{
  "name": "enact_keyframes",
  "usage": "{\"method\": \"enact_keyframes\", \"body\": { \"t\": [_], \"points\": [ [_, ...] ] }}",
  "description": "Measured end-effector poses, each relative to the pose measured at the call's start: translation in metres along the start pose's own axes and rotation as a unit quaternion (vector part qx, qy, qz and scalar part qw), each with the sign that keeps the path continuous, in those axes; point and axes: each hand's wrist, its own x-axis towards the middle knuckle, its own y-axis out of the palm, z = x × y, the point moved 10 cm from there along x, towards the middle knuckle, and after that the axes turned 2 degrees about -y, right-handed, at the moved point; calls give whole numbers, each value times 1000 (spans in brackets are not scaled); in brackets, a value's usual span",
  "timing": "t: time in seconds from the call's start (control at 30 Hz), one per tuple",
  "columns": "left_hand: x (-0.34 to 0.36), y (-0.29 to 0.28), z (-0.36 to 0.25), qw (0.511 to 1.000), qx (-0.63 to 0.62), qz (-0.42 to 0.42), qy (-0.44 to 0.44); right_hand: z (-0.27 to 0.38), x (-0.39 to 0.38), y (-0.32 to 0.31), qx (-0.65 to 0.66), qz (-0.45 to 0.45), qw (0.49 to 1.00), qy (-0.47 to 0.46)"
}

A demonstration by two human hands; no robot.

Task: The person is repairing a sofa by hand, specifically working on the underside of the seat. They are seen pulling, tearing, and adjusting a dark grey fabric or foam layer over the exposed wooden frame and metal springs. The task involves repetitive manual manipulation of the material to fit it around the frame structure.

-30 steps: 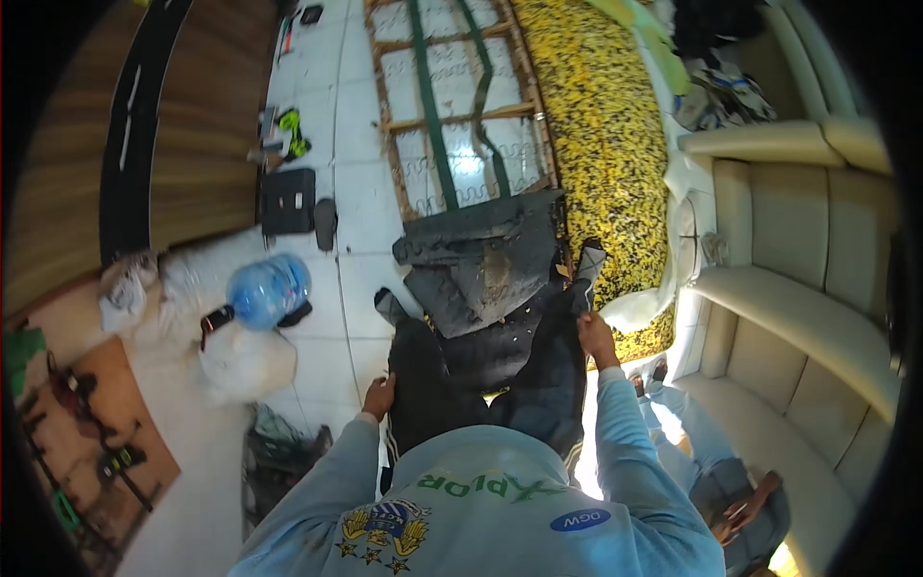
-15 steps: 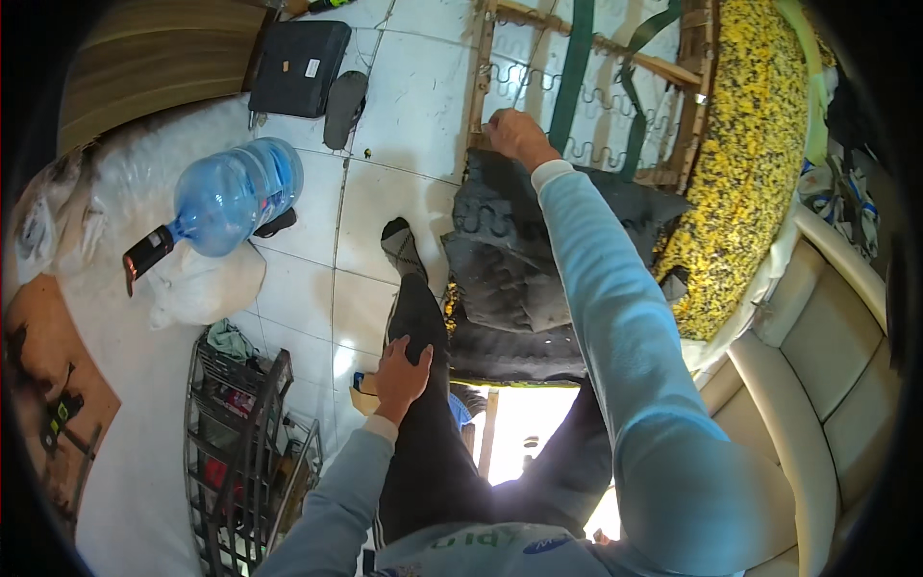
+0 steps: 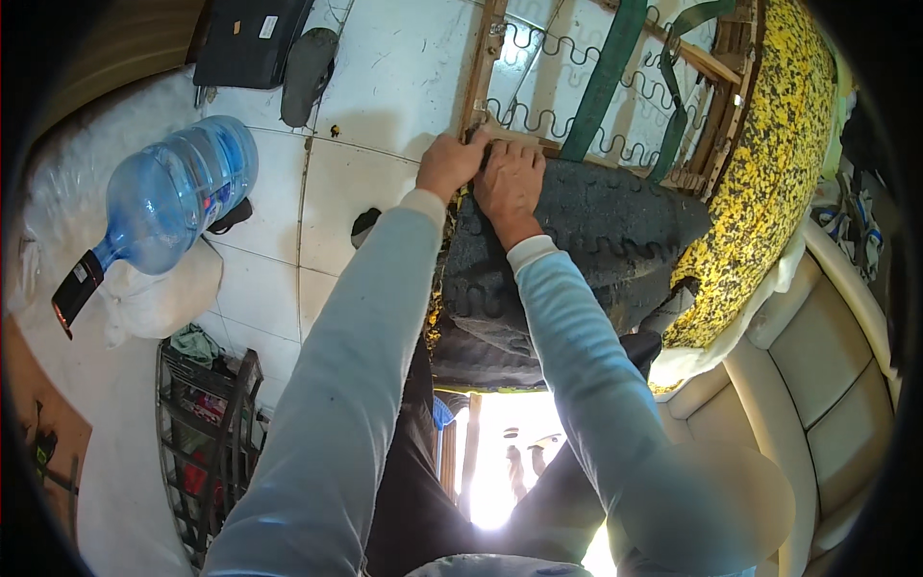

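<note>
The dark grey fabric (image 3: 577, 231), thick and wrinkled, lies draped over the near end of a wooden seat frame (image 3: 481, 87), which rests on the white tiled floor (image 3: 365, 87); its upper edge meets the frame's lower rail. Both hands are pressed side by side at that edge. The left hand (image 3: 450, 163) curls its fingers over the corner of the rail, its grip closed on the fabric's edge there (the fingertips are hidden, so how much cloth it holds is hard to say). The right hand (image 3: 510, 183) lies knuckles-up just beside it, touching it, fingers bent down onto the same edge and apparently pinching the cloth.

Inside the frame run zigzag metal springs (image 3: 538, 53) and two green webbing straps (image 3: 606, 77). Yellow speckled foam (image 3: 769, 163) curves along the frame's right side, with a cream sofa (image 3: 827, 356) beyond it. To the left on the floor lies a large blue water bottle (image 3: 178, 192) on its side, against a white sack (image 3: 154, 298). Above it are a black case (image 3: 250, 38) and a grey sandal (image 3: 308, 62); a wire rack (image 3: 207, 433) stands at lower left.
</note>
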Motion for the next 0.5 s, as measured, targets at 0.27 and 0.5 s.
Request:
{"method": "enact_keyframes", "body": {
  "t": [0.27, 0.5],
  "points": [
    [40, 18, 4, 996, 79, 27, -41, -20, 28, 14, 73, 166, 983, -5],
    [17, 30, -8, 984, 66, 151, -66, -22, 22, 24, 106, 213, 971, -14]
  ]
}}
